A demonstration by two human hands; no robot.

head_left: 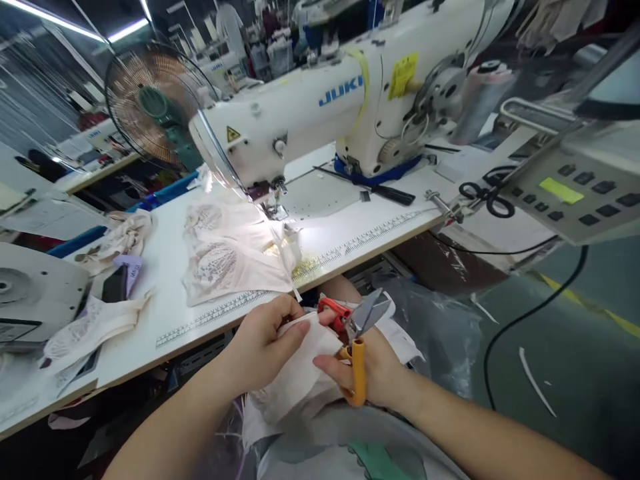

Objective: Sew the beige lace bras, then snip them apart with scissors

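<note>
Over my lap, my left hand pinches the upper edge of a pale fabric piece between thumb and fingers. Scissors with orange and red handles hang on my right hand; their blades point up and away from the cloth. The fingertips of my right hand also touch the fabric's edge, close to my left hand. Beyond my hands, a pale lace bra lies on the white table beneath the lit needle area of a white sewing machine.
A screwdriver rests by the machine's base. At the right stands a control panel with a hanging black cable. More lace pieces and a phone lie at the left, near a second machine. A fan stands behind.
</note>
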